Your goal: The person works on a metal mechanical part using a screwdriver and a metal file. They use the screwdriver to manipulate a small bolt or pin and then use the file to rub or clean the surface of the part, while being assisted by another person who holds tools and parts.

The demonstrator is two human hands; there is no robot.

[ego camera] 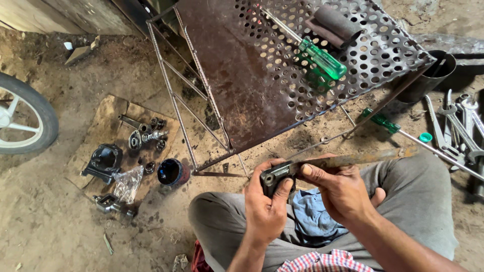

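My left hand grips a small dark metal part with a round bore, held over my lap. My right hand holds a long flat rusty file by its near end, the thumb pressed on it right at the part. The file's far end reaches out to the right above my knee. A blue cloth lies on my lap under both hands.
A rusty perforated metal stand sits ahead, with a green-handled screwdriver and a dark cylinder on it. Engine parts and a plastic bag lie on cardboard at left. Spanners lie at right. A wheel shows at the left edge.
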